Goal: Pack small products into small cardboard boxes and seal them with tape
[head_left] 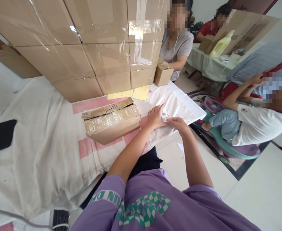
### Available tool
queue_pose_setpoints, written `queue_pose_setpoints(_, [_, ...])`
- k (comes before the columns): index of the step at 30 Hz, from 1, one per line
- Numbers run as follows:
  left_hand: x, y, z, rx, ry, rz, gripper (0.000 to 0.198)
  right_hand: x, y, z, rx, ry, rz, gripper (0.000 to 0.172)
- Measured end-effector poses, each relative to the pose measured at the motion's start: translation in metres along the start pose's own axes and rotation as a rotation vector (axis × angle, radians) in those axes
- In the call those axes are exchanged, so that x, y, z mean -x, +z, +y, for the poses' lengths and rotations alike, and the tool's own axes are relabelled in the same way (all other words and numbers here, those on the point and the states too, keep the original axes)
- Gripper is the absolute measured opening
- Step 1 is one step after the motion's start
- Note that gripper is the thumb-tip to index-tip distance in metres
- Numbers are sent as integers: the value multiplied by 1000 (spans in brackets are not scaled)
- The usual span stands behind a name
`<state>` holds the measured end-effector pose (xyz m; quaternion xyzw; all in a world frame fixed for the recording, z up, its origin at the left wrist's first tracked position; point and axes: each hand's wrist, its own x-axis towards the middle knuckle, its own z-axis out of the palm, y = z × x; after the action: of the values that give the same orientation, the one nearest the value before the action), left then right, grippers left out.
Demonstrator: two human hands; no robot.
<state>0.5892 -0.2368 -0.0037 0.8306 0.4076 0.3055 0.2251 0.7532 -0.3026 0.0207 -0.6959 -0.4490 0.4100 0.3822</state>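
Note:
A small white object point(164, 115) with a greyish face is held over the right-hand part of the cloth-covered table point(42, 134); its kind is too small to tell. My left hand point(156, 116) wraps round its left side, the fingers partly hidden behind it. From the right, my right hand point(179, 124) pinches its lower edge with thumb and finger. To the left of my hands lies a taped cardboard box point(112, 123) with a torn, raised flap. Yellow sheets point(141, 92) rest on the cloth beyond it.
Stacked, taped cartons point(107, 57) form a wall along the far side. A person point(179, 48) across the table has an arm at a small carton point(163, 72). At right, someone sits on a ride-on toy point(242, 149). A black flat item point(0, 136) lies far left.

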Motion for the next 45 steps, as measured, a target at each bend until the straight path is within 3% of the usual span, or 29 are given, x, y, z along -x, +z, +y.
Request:
queue_pose_setpoints(11, [1,-6,0,-54,17,-20,110,4,3,2,124,-47,-82,31])
queue_pose_setpoints(16, [6,-15,11,-65,19,-31,110,25,1,1,182,-137,-47,36])
queue_pose_setpoints(18, [12,-21,20,-83,20,16,100,39,0,-1,197,-182,-13,36])
queue_pose_setpoints(21, [30,-36,36,-69,32,84,49,62,5,-5,203,-277,40,33])
queue_pose_setpoints(23, [49,-48,44,-11,53,68,20,78,13,-9,193,-390,49,26])
queue_pose_setpoints(28, [96,-85,57,110,90,29,16,105,38,-24,148,-619,-64,14])
queue_pose_setpoints(35, [123,-134,69,-203,37,15,18,112,72,-44,27,-527,-169,21])
queue_pose_setpoints(38, [135,-152,66,-379,62,119,20,109,86,-51,77,-559,-148,22])
queue_pose_setpoints(41, [147,-173,58,-461,115,336,25,93,98,-74,128,-651,32,50])
queue_pose_setpoints(43, [153,-190,52,-384,113,500,26,69,106,-99,109,-774,128,59])
queue_pose_setpoints(45, [158,-209,46,-239,76,609,24,38,117,-125,38,-896,77,49])
